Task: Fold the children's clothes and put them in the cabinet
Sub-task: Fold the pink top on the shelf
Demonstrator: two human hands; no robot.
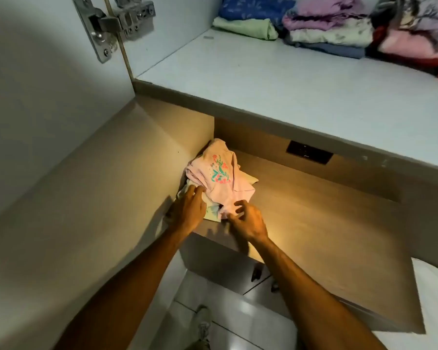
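A small stack of children's clothes lies in the back left corner of the lower cabinet shelf [301, 210]. A pink garment [219, 173] with a green and pink flower print tops the stack, over a pale yellow-green piece [211, 213]. My left hand [189, 210] rests flat against the stack's left front side, fingers spread on the pale cloth. My right hand [248, 219] has its fingers curled on the pink garment's front hem, without a clear grip.
The upper white shelf [288, 79] holds folded clothes at its back: a green piece [245, 27], a purple and floral stack [331, 26], pink and red cloth [415, 46]. The open door [36, 109] with hinge [104, 26] stands at left. Drawer fronts and tiled floor lie below.
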